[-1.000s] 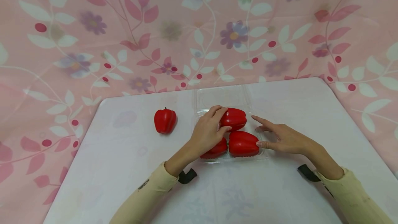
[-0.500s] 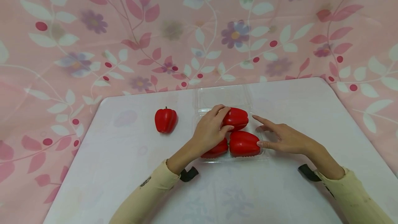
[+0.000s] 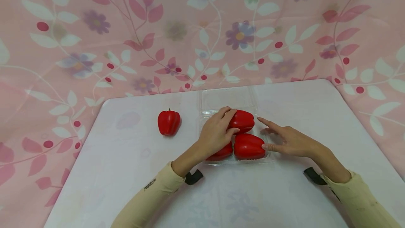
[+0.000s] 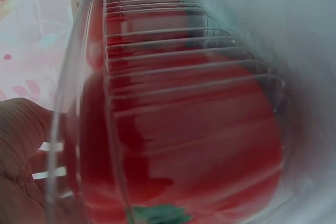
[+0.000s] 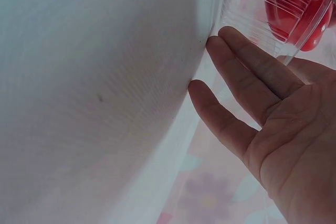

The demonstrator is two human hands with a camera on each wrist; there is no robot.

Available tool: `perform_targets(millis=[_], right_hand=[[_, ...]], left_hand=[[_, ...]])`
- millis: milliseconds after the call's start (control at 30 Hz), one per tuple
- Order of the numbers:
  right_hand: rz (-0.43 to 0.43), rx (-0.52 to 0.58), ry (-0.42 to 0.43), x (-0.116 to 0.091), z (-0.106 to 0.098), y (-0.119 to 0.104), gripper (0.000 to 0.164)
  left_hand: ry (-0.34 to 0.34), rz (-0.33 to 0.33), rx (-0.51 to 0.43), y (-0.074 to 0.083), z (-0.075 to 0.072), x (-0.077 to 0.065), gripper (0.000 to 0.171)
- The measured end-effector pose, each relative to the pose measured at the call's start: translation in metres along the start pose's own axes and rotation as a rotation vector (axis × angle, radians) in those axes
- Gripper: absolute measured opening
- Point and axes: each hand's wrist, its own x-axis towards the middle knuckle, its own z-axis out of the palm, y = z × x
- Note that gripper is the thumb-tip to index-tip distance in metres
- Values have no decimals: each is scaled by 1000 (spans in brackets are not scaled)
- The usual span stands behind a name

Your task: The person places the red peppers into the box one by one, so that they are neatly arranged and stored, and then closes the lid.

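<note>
- Gripping the far bell pepper: left hand, fingers curled over its left end. Pepper's in the open clear plastic clamshell.
- Right hand: fingers extended at clamshell's right side, thumb by near-right bell pepper. Contact unclear.
- Near-left bell pepper beside it.
- Loose bell pepper: on table, left.

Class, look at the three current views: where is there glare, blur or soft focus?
Head: soft, even light, the peppers fairly sharp. Left wrist: pale reflected streaks on the tray, the table hazy. Right wrist: small bright glints at upper right, the right hand fairly clear, the cloth blurred.
</note>
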Motion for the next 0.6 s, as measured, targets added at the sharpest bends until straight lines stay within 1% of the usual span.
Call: perform_targets(millis=[267, 467, 600], right_hand=[[2, 9, -8, 1, 0, 1, 87], [3, 15, -16, 2, 0, 1, 88], [5, 20, -19, 2, 0, 0, 88]], left_hand=[[-31, -14, -13, -1, 0, 2, 61], [-35, -1, -25, -1, -2, 4, 58], [-46, -10, -23, 1, -2, 4, 58]])
